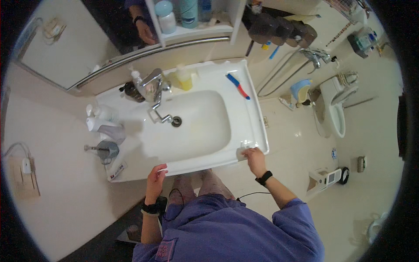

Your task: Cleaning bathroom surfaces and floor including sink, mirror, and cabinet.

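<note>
Along the front edge of the white ceramic washbasin (251,120), my two hands stand apart. My left hand (156,177) is at the basin's front rim, left of its middle, fingers loosely curled with a slight gap before the thumb; I cannot tell whether they grasp anything. My right hand (255,158) is at the basin's front right corner, fingers bent and drawn near the thumb, beside a small glossy patch (248,143); whether they pinch something is hidden from me. The washbasin spans the space before my body, its bowl sloping to a dark round drain (176,122) just beside the end of a jointed chrome faucet (153,75). On the basin's back ledge stand a clear pump bottle (149,91), a dark bottle (133,92) and a yellow-bottomed cup (186,83); on its left ledge, a white-capped bottle (112,130), a grey cup (108,150) and a small white tube (118,170). A slim blue-and-red implement (238,86) lies at the basin's back right corner. Above the basin's back edge are a chrome rail (157,55), a mirror (72,50) and an open shelf (218,30). To the basin's right, past pale flooring (279,126), is a toilet (338,117).
</note>
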Motion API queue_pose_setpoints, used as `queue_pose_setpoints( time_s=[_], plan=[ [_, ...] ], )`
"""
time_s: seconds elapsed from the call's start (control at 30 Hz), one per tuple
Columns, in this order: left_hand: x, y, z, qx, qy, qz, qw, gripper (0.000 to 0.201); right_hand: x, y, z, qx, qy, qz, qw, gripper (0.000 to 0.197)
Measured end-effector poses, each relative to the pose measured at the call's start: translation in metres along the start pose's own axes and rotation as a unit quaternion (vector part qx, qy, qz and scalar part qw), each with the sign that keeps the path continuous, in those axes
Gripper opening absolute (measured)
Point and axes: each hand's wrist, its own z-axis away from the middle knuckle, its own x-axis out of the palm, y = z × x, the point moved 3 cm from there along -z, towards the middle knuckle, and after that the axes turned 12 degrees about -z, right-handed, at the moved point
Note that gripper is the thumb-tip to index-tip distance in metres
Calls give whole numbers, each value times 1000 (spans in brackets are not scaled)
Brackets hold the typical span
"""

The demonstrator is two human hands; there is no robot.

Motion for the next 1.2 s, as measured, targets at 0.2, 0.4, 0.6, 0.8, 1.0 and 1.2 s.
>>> queue_pose_setpoints(
  time_s=[0.2, 0.4, 0.6, 0.8, 1.0, 1.2],
  plan=[
    [-36, -7, 44, -53, 63, -20, 996, 22, 92, -101, -5, -62, -3, -31, 998, 17],
    [-77, -45, 105, -61, 107, 2, 992, 21, 202, -216, -11, -156, -44, -133, 978, 22],
    [-111, -92, 178, -59, 88, 23, 994, 22, 308, -326, -17, -193, -19, -196, 961, 13],
    [-138, -141, 209, -44, 51, 20, 998, 22, 347, -355, -19, -246, 6, -276, 929, 19],
    [-160, -129, 209, -37, 33, 12, 999, 21, 294, -192, 28, -221, 53, -81, 971, 23],
    [-170, -155, 211, -25, 46, 8, 999, 20, 121, -113, 90, -42, 183, 30, 982, 15]
  ],
)
